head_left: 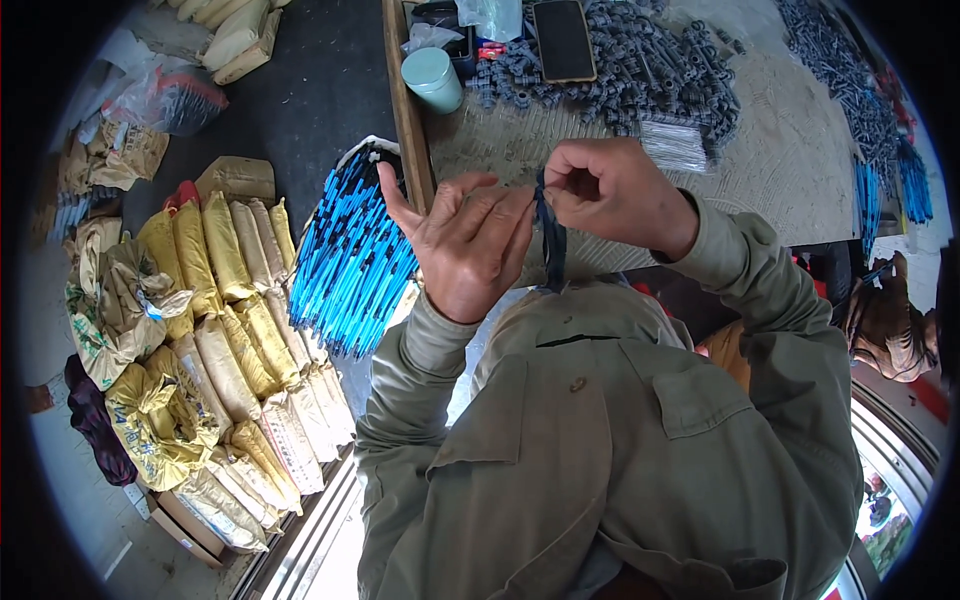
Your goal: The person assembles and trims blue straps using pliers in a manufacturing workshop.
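A narrow dark blue strip (554, 245) hangs down in front of my chest, and its upper end is between my two hands. My right hand (625, 195) is closed, thumb and forefinger pinched at the top of the strip. Close against it, the fingertips of my left hand (470, 240) meet the strip from the other side, with the little finger stretched out to the left. What the fingertips pinch exactly is partly hidden. Left of my left hand lies a large bundle of thin bright blue rods (355, 260) with black parts.
Beyond my hands is a worktop (500, 140) with a wooden edge (408, 110). On it are a pale green tin (432, 80), a phone (564, 40), a heap of grey plastic fittings (650, 70) and a bundle of thin metal pins (673, 147). Yellow packets (225, 260) are stacked at left.
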`<action>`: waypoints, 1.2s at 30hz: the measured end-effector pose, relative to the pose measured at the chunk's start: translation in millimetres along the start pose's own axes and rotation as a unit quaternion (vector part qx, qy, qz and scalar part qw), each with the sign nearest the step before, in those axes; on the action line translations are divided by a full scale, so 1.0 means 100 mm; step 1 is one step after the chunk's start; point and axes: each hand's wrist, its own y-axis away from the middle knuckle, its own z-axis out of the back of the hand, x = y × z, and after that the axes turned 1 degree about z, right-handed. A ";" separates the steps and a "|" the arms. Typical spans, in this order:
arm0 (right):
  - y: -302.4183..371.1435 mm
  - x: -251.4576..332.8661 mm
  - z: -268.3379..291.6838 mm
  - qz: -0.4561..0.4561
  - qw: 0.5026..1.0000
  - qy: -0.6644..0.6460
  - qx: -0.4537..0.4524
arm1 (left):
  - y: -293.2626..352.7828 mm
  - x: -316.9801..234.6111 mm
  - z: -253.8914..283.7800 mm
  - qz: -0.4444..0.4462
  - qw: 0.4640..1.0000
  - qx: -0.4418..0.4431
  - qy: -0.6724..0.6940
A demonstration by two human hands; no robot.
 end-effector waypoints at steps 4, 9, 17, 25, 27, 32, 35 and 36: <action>0.01 0.07 -0.04 0.091 0.991 0.101 -0.016 | -0.03 -0.03 0.04 -0.023 0.999 0.029 -0.023; 0.04 -0.01 -0.07 0.115 0.977 0.173 -0.045 | 0.00 -0.04 -0.02 -0.012 1.000 0.023 -0.004; 0.11 -0.10 -0.04 0.040 0.997 0.055 -0.041 | 0.21 -0.07 -0.25 0.236 0.925 -0.008 0.299; 0.10 -0.05 -0.01 0.047 0.997 0.066 -0.017 | 0.09 -0.16 -0.06 0.049 0.999 0.013 0.003; 0.10 -0.02 -0.02 0.054 0.995 0.079 -0.015 | 0.09 -0.15 -0.04 0.009 0.999 0.013 -0.040; 0.11 -0.08 -0.01 0.024 0.998 0.057 -0.027 | 0.17 -0.06 -0.05 0.115 0.977 0.025 0.179; 0.11 -0.19 0.02 -0.050 0.998 -0.001 -0.026 | 0.33 0.03 -0.17 0.256 0.860 -0.011 0.441; 0.12 -0.19 0.02 -0.057 0.997 -0.044 -0.021 | 0.35 0.06 -0.21 0.309 0.766 -0.038 0.562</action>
